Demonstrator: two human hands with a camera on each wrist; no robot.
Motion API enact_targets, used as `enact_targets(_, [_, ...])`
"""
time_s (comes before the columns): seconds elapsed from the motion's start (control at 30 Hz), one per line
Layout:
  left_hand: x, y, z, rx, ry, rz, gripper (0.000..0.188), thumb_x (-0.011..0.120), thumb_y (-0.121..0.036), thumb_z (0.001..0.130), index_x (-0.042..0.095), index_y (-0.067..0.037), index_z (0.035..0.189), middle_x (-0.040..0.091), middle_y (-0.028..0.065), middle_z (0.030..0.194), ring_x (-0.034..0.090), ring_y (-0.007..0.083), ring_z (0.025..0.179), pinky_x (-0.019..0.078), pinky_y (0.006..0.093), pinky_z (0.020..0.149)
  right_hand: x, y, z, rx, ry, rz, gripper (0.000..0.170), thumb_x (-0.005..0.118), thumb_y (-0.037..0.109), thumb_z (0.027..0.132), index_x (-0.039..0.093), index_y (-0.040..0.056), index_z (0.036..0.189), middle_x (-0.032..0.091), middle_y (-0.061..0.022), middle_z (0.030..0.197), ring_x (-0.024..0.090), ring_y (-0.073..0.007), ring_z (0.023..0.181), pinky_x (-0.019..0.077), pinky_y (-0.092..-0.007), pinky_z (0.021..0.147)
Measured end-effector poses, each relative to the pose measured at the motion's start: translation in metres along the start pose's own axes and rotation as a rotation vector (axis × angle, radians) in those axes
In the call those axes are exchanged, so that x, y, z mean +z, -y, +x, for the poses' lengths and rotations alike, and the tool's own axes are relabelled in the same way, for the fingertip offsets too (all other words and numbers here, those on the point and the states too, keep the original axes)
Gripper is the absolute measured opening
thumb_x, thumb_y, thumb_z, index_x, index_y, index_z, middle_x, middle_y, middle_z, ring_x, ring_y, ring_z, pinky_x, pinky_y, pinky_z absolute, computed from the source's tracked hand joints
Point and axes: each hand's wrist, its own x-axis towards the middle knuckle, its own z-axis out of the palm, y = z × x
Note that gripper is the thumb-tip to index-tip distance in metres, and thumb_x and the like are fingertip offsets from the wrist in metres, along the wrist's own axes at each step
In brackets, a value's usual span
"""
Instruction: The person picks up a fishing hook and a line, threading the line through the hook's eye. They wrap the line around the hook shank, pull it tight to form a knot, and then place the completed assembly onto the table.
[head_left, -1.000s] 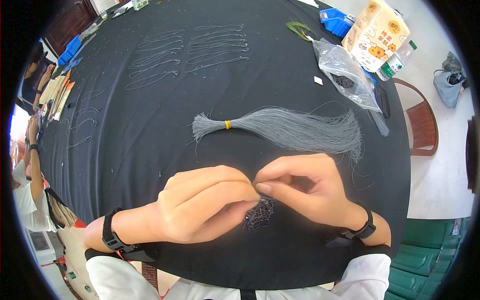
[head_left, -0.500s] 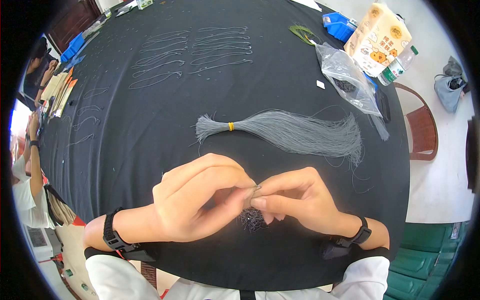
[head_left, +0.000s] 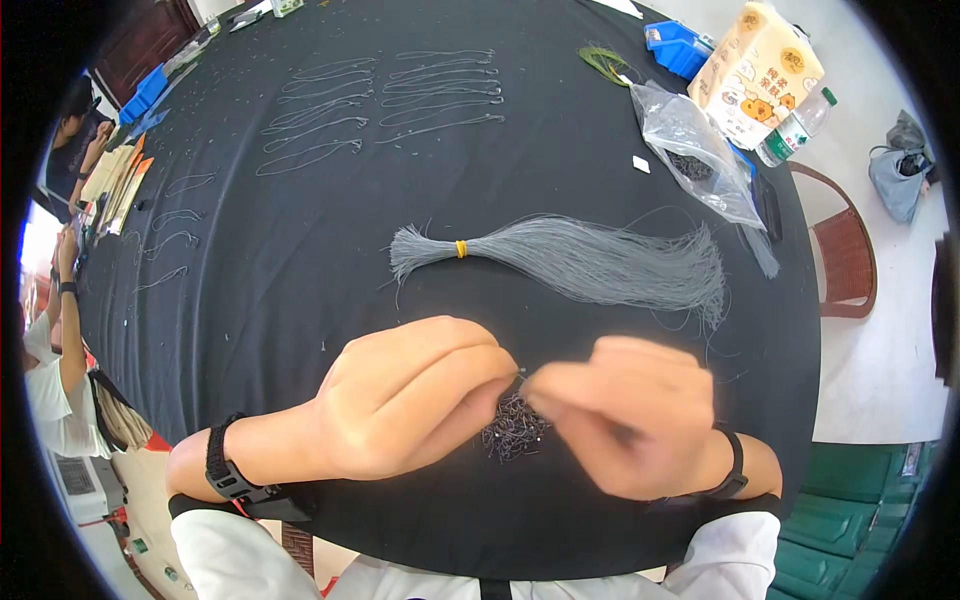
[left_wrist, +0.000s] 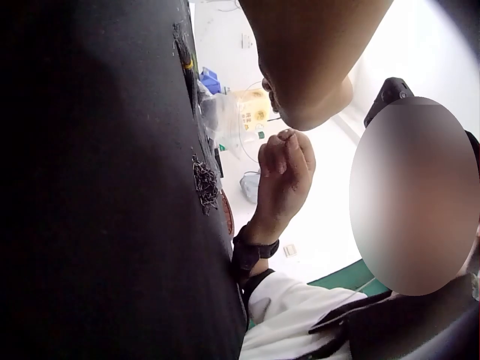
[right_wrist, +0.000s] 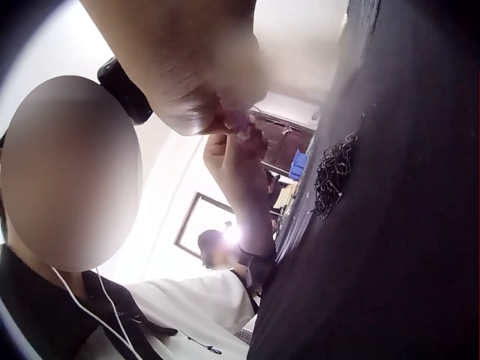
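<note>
My left hand (head_left: 415, 400) and my right hand (head_left: 635, 415) are raised over a small pile of dark, hooked wire pieces (head_left: 515, 428), fingertips almost meeting. The left thumb and fingers pinch something tiny, mostly hidden; a thin strand seems to show at the tips. The right hand is blurred, its thumb and fingertips drawn together; what lies between them is too small to tell. Beyond the hands lies a bundle of grey strands (head_left: 590, 262) bound with a yellow tie (head_left: 461, 248). In the left wrist view the pile (left_wrist: 205, 185) sits on the black cloth below both hands.
Rows of looped grey strands (head_left: 440, 88) lie at the back of the black table (head_left: 280, 240). At the back right are a plastic bag (head_left: 690, 150), a blue bin (head_left: 678, 50), a tissue pack (head_left: 755, 80) and a bottle (head_left: 797, 128). Other people sit at the left edge.
The right hand has turned, its back now more to the camera, and its fingertips have drawn slightly away from the left ones. More of the dark pile shows between the hands.
</note>
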Motion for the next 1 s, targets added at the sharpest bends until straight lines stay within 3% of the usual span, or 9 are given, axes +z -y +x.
enact_targets(0.13, [0.000, 0.000, 0.001, 0.035, 0.034, -0.044, 0.023, 0.073, 0.010, 0.063, 0.064, 0.004, 0.083, 0.063, 0.0138, 0.078, 0.061, 0.0183, 0.058, 0.0472, 0.0258, 0.047, -0.003, -0.011, 0.003, 0.099, -0.023, 0.037, 0.018, 0.069, -0.006, 0.072, 0.067, 0.0008, 0.089, 0.059, -0.0072, 0.064, 0.049, -0.0180, 0.046, 0.0376, -0.0278, 0.045])
enact_targets(0.27, [0.000, 0.002, 0.000, 0.051, 0.030, -0.103, 0.022, 0.073, 0.009, 0.063, 0.064, 0.004, 0.084, 0.063, 0.0141, 0.076, 0.061, 0.0197, 0.057, 0.0482, 0.0265, 0.048, 0.004, -0.022, -0.001, 0.183, -0.010, 0.170, 0.014, 0.068, -0.003, 0.077, 0.068, 0.0022, 0.090, 0.063, -0.0060, 0.067, 0.049, -0.0096, 0.048, 0.0359, -0.0241, 0.045])
enact_targets(0.37, [0.000, 0.002, -0.001, 0.037, 0.017, -0.144, 0.023, 0.072, 0.010, 0.065, 0.064, 0.004, 0.086, 0.064, 0.0146, 0.078, 0.062, 0.0200, 0.059, 0.0489, 0.0265, 0.049, 0.009, -0.023, -0.004, 0.361, 0.055, 0.416, 0.011, 0.067, 0.000, 0.081, 0.068, 0.0016, 0.092, 0.065, -0.0051, 0.070, 0.050, -0.0048, 0.053, 0.0362, -0.0219, 0.046])
enact_targets(0.47, [-0.003, 0.002, 0.001, 0.032, 0.010, -0.159, 0.023, 0.071, 0.010, 0.066, 0.063, 0.004, 0.087, 0.064, 0.0149, 0.080, 0.062, 0.0195, 0.061, 0.0492, 0.0260, 0.050, 0.006, -0.025, -0.003, 0.432, 0.206, 0.487, 0.010, 0.067, 0.002, 0.083, 0.069, 0.0006, 0.093, 0.067, -0.0050, 0.073, 0.052, -0.0031, 0.057, 0.0374, -0.0213, 0.047])
enact_targets(0.57, [-0.007, 0.000, 0.001, -0.002, 0.036, -0.141, 0.023, 0.070, 0.010, 0.068, 0.063, 0.003, 0.089, 0.064, 0.0143, 0.083, 0.061, 0.0163, 0.062, 0.0487, 0.0240, 0.050, 0.010, -0.024, -0.007, 0.475, 0.236, 0.677, 0.011, 0.067, 0.003, 0.082, 0.070, 0.0006, 0.093, 0.067, -0.0058, 0.074, 0.053, -0.0041, 0.057, 0.0378, -0.0221, 0.047])
enact_targets(0.67, [-0.008, -0.002, 0.001, -0.051, 0.027, -0.116, 0.021, 0.069, 0.010, 0.070, 0.063, 0.003, 0.089, 0.063, 0.0134, 0.084, 0.060, 0.0133, 0.063, 0.0476, 0.0218, 0.050, 0.011, -0.019, -0.008, 0.415, 0.265, 0.586, 0.011, 0.068, 0.003, 0.082, 0.070, 0.0007, 0.093, 0.067, -0.0064, 0.074, 0.053, -0.0052, 0.056, 0.0380, -0.0232, 0.048])
enact_targets(0.83, [-0.004, -0.001, -0.001, -0.071, -0.004, -0.052, 0.021, 0.069, 0.009, 0.070, 0.063, 0.003, 0.090, 0.063, 0.0122, 0.085, 0.059, 0.0119, 0.063, 0.0468, 0.0211, 0.050, 0.012, -0.007, -0.007, 0.172, 0.193, 0.310, 0.008, 0.071, 0.002, 0.075, 0.066, 0.0028, 0.081, 0.055, -0.0080, 0.061, 0.052, -0.0204, 0.048, 0.0390, -0.0304, 0.045])
enact_targets(1.0, [0.001, 0.001, -0.002, -0.010, -0.003, -0.007, 0.023, 0.071, 0.010, 0.066, 0.064, 0.003, 0.088, 0.063, 0.0131, 0.081, 0.062, 0.0177, 0.064, 0.0481, 0.0245, 0.050, 0.006, 0.002, -0.004, -0.020, 0.123, 0.078, 0.015, 0.073, 0.000, 0.070, 0.065, 0.0023, 0.083, 0.056, -0.0069, 0.064, 0.053, -0.0209, 0.050, 0.0417, -0.0311, 0.046])
